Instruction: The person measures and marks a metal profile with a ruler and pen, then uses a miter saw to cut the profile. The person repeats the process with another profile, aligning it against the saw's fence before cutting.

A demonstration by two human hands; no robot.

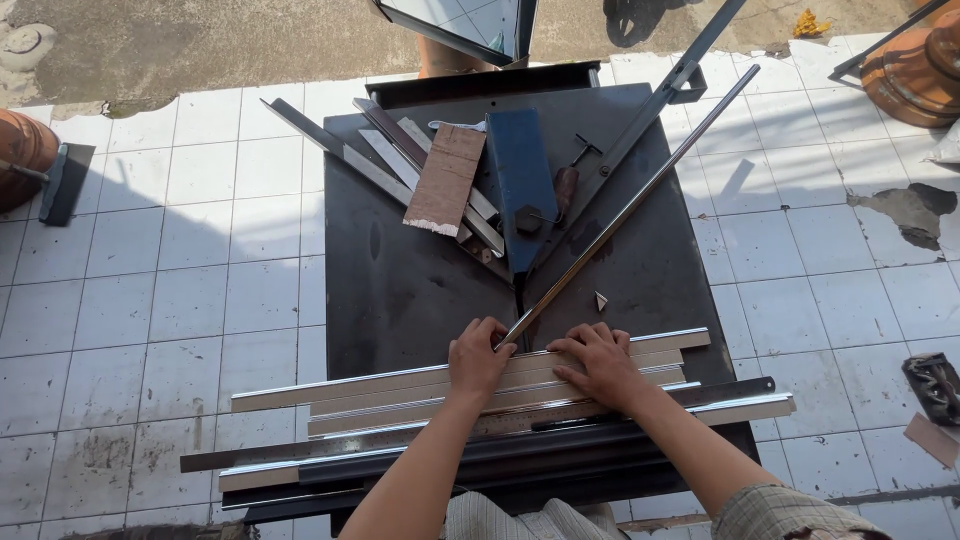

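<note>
A dark metal work table [400, 280] carries a stack of long aluminium strips [350, 390] lying crosswise along its near edge. My left hand [478, 358] rests on the stack and grips the near end of a long thin shiny metal rod [640, 190], which slants up to the far right. Beside it, my right hand [598, 362] lies flat on the strips, fingers spread, pressing them down. A blue cutter arm [520, 180] sits at the middle of the table, pointing toward my hands.
Several metal offcuts and a brown board piece [445, 180] lie fanned at the table's far left. A small triangular offcut [600, 300] sits near the rod. White tiled floor [200, 250] surrounds the table. Terracotta pots [915, 70] stand at far right.
</note>
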